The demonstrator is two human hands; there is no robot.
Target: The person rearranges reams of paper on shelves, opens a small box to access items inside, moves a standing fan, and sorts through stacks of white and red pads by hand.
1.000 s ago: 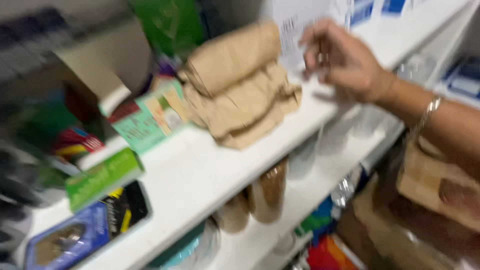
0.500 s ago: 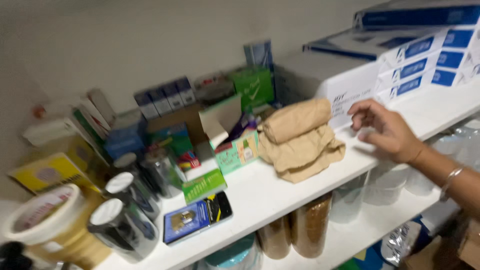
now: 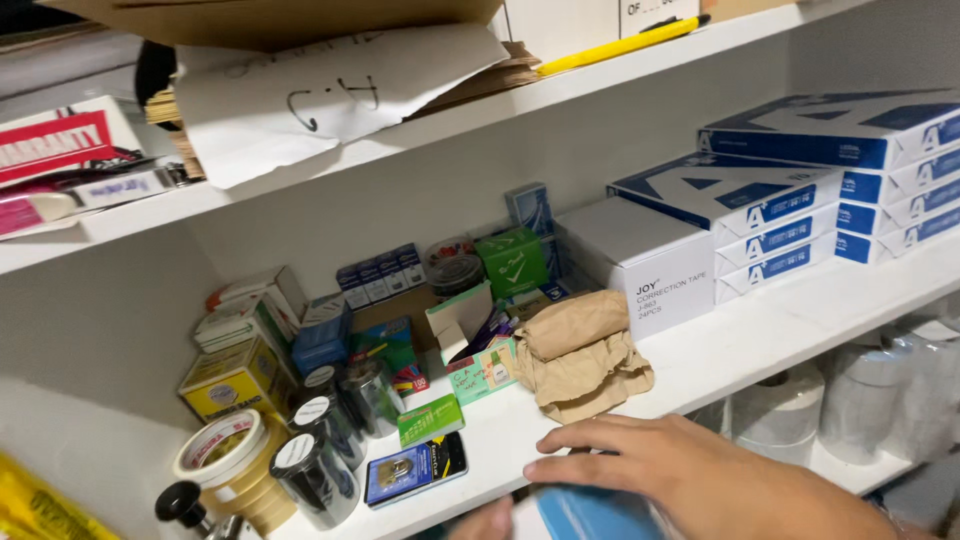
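Nearest the camera, at the bottom edge, the right hand [image 3: 700, 475] lies with fingers spread flat over a blue object [image 3: 590, 515], pressing on top of it rather than closed round it. Just left of it a bit of the left hand [image 3: 487, 520] shows under the same object; how far it is open I cannot tell. The blue object sits in front of and slightly below the front edge of the white shelf [image 3: 700, 365], not on it, so judged from this it is in hand and not placed among the goods.

On the near shelf edge lie a small padlock card [image 3: 415, 470] and a green box [image 3: 430, 420], with tape rolls [image 3: 230, 465] to the left. A crumpled brown paper bag [image 3: 580, 355] sits in the middle. Bare shelf shows right of the bag, in front of the white box [image 3: 640, 265] and the stacked blue paper reams [image 3: 830, 190]. The far left is crowded with small boxes up to the back wall
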